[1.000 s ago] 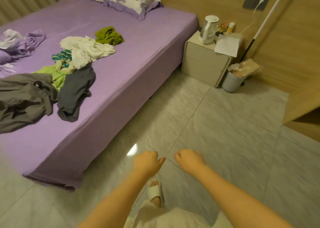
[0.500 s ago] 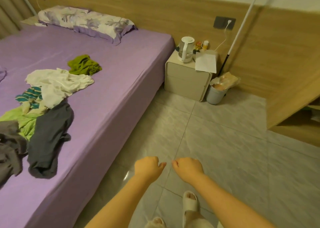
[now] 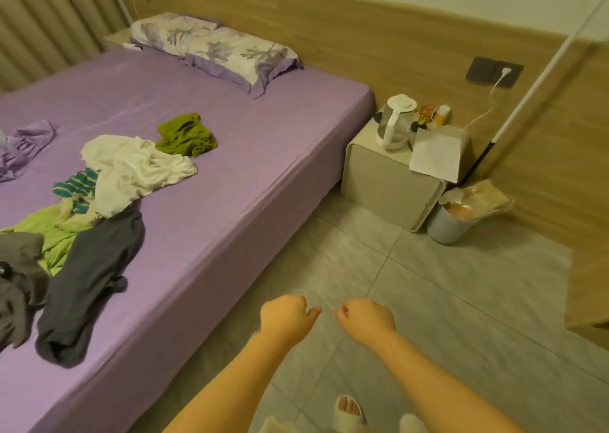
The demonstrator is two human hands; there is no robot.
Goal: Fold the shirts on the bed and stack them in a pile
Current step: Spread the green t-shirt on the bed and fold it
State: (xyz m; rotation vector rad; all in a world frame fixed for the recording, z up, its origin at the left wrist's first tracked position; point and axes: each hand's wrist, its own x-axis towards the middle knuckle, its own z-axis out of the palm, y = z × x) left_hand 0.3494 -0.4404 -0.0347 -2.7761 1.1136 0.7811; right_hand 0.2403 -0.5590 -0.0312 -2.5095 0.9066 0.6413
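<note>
2 bare forearms, no sleeves; white open-toe slippers (image 3: pixel 350 413) on feet; pale garment edge below

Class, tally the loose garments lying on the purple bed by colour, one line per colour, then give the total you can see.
Dark green: 1, the dark green garment
White: 1, the white garment
Teal striped: 1, the striped garment
Lime green: 1, the lime garment
Dark grey: 1, the dark grey garment
Lighter grey, cut off at the frame's edge: 1, the grey garment
Total: 6

Kettle (image 3: pixel 394 121) on nightstand (image 3: pixel 389 185)
</note>
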